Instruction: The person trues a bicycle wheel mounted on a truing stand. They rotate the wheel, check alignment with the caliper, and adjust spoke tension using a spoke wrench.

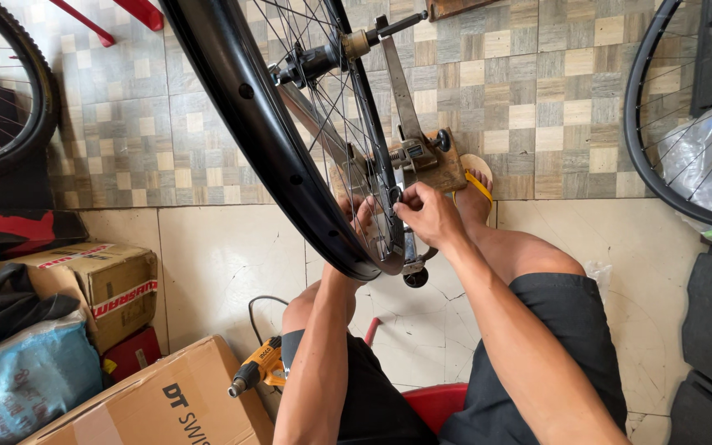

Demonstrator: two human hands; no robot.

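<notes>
A: Where's the rim (245,107)?
B: In the stand (409,124), upright, betw. the knees.
A: Right hand (428,213)?
B: Fingers pinched at the spokes (323,91) by the rim's inner edge; can't tell what's in them.
A: Left hand (362,213)?
B: Behind the rim, mostly hidden. Grip unclear.

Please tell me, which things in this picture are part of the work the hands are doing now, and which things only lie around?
In use:
left hand, behind the spokes
right hand, pinching at the rim
black wheel rim
metal truing stand holding the wheel

Lying about:
yellow power drill
cardboard boxes
blue bag
spare wheel at right
tyred wheel at left
</notes>
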